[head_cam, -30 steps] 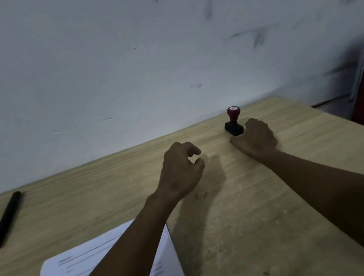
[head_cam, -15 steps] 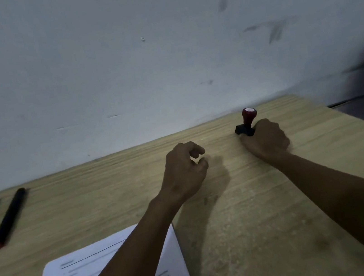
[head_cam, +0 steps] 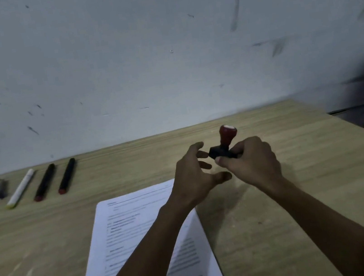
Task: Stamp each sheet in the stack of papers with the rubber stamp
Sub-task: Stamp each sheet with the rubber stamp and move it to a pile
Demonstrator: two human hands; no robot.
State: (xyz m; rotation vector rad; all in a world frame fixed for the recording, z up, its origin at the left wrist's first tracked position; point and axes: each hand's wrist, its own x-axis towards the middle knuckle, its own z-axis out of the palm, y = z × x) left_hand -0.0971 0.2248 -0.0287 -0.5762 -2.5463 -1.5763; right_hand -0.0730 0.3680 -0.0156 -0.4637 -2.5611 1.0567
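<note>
Dim, bluish indoor light, low contrast. Soft shadow of the hands falls on the table [head_cam: 327, 186] toward 5 o'clock. Motion blur smears printed sheet [head_cam: 130, 236]; wide-angle bend at 3 & 9 o'clock edges.

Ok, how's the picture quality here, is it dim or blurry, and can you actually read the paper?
Head view: dim, flat light; soft motion blur throughout, so the print on the stack of papers is unreadable; the rubber stamp in the right hand stays recognisable; wide-angle bending curves the table edge.
</note>
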